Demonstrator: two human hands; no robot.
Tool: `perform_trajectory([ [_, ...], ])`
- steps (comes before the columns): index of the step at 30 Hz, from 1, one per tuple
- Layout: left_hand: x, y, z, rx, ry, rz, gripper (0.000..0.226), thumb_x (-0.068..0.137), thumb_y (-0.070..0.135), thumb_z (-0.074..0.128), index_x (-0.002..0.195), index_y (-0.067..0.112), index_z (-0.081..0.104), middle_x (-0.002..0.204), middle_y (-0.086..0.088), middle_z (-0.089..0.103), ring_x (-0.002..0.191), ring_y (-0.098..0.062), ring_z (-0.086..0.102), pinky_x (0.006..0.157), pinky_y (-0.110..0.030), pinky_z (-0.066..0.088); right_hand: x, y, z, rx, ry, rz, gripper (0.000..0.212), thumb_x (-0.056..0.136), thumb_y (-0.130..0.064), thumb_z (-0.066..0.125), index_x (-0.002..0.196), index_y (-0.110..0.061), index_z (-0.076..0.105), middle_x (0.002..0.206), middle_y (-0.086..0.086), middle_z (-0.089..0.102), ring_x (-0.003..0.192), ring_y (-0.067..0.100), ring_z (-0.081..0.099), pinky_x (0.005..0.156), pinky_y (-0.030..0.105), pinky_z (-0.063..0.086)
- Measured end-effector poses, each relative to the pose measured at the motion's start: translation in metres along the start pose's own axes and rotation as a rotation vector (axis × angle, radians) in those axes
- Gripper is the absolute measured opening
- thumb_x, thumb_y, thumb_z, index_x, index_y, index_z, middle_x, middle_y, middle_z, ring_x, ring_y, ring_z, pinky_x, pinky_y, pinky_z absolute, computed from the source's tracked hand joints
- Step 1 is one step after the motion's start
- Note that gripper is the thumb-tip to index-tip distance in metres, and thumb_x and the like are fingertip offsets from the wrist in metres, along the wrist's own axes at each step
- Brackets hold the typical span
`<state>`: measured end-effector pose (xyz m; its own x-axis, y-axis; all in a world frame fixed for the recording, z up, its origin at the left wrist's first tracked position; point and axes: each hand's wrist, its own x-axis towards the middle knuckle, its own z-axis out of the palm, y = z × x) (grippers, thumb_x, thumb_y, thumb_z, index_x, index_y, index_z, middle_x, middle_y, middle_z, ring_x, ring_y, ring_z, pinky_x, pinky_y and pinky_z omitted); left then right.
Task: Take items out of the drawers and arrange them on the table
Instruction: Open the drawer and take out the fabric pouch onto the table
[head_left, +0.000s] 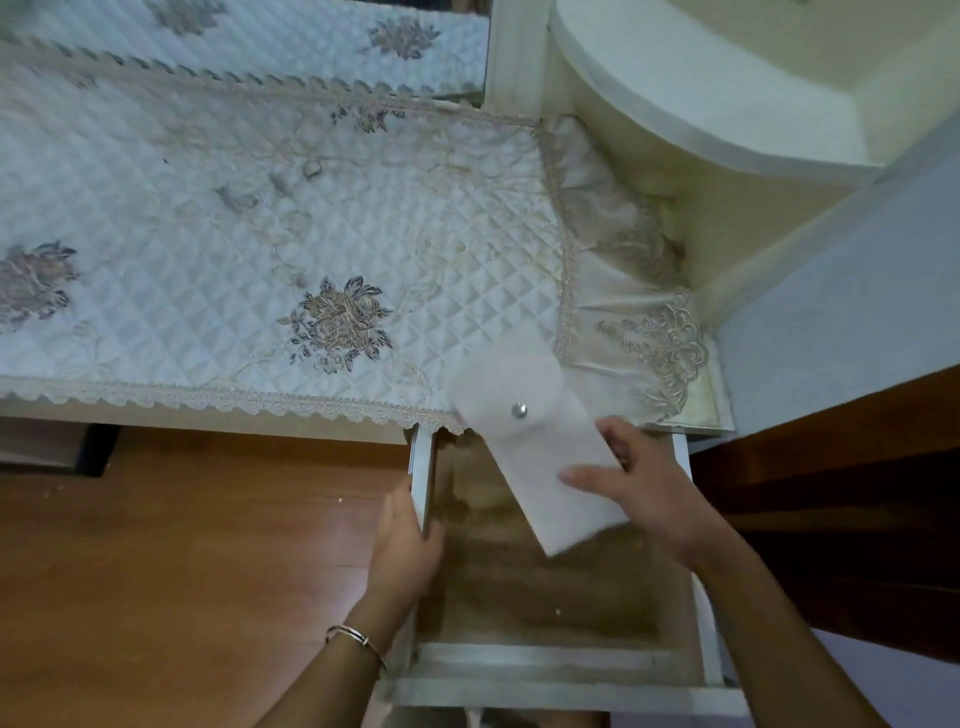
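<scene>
Evidently mid-transfer: right hand (644, 493) pinches a blurred, perhaps fabric pouch (519, 415); left hand (405, 551) grips the drawer wall (420, 467). Next, lay it on the table (208, 234) beyond the fingertips (574, 475).

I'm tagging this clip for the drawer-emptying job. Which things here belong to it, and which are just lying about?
Part of the job:
- white pouch, held by the right hand
- open drawer, its side wall gripped by the left hand
- table's quilted cloth

Just around:
- curved shelf
- wooden floor
- bracelet
</scene>
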<state>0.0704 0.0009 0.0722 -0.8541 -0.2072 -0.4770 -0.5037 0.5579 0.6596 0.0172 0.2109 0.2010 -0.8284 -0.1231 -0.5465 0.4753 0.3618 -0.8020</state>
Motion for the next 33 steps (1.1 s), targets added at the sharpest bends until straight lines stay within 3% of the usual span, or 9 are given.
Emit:
perform_trajectory([
  [2,-0.001,0.001,-0.001,0.032,-0.014,0.011,0.044,0.082,0.011,0.053,0.124,0.009,0.040,0.103,-0.010,0.048,0.086,-0.025,0.052,0.065,-0.031,0.048,0.034,-0.027,0.015,0.115,0.103,-0.102,0.019,0.078,-0.012,0.070,0.092,-0.013,0.057,0.086,-0.005,0.067,0.074,0.006,0.066,0.063,0.019,0.054],
  [5,0.000,0.003,-0.002,0.126,-0.046,-0.018,0.034,0.087,0.015,0.050,0.118,0.005,0.041,0.099,-0.006,0.045,0.075,-0.016,0.045,0.050,-0.016,0.032,0.097,-0.059,0.038,0.196,0.260,-0.145,0.023,0.085,-0.018,0.063,0.104,-0.011,0.053,0.089,-0.006,0.059,0.079,0.008,0.060,0.070,0.024,0.052],
  [10,0.005,-0.003,0.000,0.025,-0.071,-0.014,0.058,0.084,0.012,0.053,0.136,0.010,0.027,0.124,-0.013,0.044,0.109,-0.029,0.050,0.084,-0.036,0.049,0.175,-0.066,0.062,0.207,0.339,-0.024,0.038,0.089,-0.022,0.053,0.123,-0.007,0.046,0.114,0.006,0.058,0.098,0.021,0.056,0.082,0.031,0.047],
  [13,0.007,-0.005,-0.001,0.022,-0.084,-0.015,0.061,0.085,0.010,0.053,0.139,0.007,0.025,0.130,-0.013,0.043,0.115,-0.028,0.047,0.092,-0.035,0.045,0.184,-0.054,0.067,-0.075,0.376,-0.050,0.051,0.085,-0.021,0.055,0.132,-0.008,0.039,0.129,0.013,0.052,0.119,0.031,0.046,0.097,0.043,0.045],
  [20,0.008,-0.003,-0.012,0.153,-0.128,0.042,0.054,0.088,0.021,0.053,0.134,0.008,0.029,0.126,-0.012,0.047,0.103,-0.022,0.049,0.084,-0.025,0.038,0.093,0.007,0.048,-0.387,0.442,-0.242,0.044,0.086,-0.018,0.056,0.129,-0.013,0.047,0.131,0.006,0.052,0.124,0.023,0.037,0.105,0.036,0.031],
  [23,0.002,-0.009,-0.022,0.070,-0.156,0.120,0.055,0.088,0.028,0.053,0.137,0.019,0.029,0.131,-0.007,0.052,0.109,-0.019,0.054,0.097,-0.040,0.045,0.033,0.060,0.032,-0.473,0.430,-0.246,0.039,0.085,-0.025,0.058,0.121,-0.012,0.055,0.121,0.005,0.059,0.118,0.023,0.047,0.101,0.032,0.035],
  [26,-0.022,-0.014,-0.025,0.147,-0.140,0.246,0.065,0.089,0.035,0.051,0.143,0.015,0.020,0.147,-0.002,0.031,0.134,-0.016,0.032,0.113,-0.037,0.028,-0.025,0.109,0.022,-0.482,0.334,-0.143,0.049,0.078,-0.038,0.054,0.120,-0.013,0.056,0.120,0.006,0.059,0.115,0.023,0.052,0.093,0.027,0.036],
  [30,-0.065,-0.030,-0.018,0.324,-0.145,0.405,0.094,0.069,0.080,0.029,0.143,0.025,0.016,0.140,0.018,0.018,0.131,-0.001,0.013,0.110,-0.027,0.013,-0.076,0.159,0.014,-0.671,0.171,-0.046,0.073,0.067,-0.063,0.043,0.122,-0.017,0.056,0.122,0.003,0.059,0.114,0.026,0.054,0.094,0.035,0.043],
  [33,-0.092,-0.051,-0.003,0.426,-0.189,0.418,0.089,0.067,0.079,0.040,0.141,0.036,0.016,0.140,0.023,0.012,0.137,-0.005,-0.007,0.110,-0.034,0.007,-0.091,0.185,0.010,-0.851,0.132,-0.114,0.069,0.063,-0.064,0.048,0.113,-0.018,0.062,0.107,0.001,0.067,0.096,0.027,0.066,0.079,0.038,0.054],
])
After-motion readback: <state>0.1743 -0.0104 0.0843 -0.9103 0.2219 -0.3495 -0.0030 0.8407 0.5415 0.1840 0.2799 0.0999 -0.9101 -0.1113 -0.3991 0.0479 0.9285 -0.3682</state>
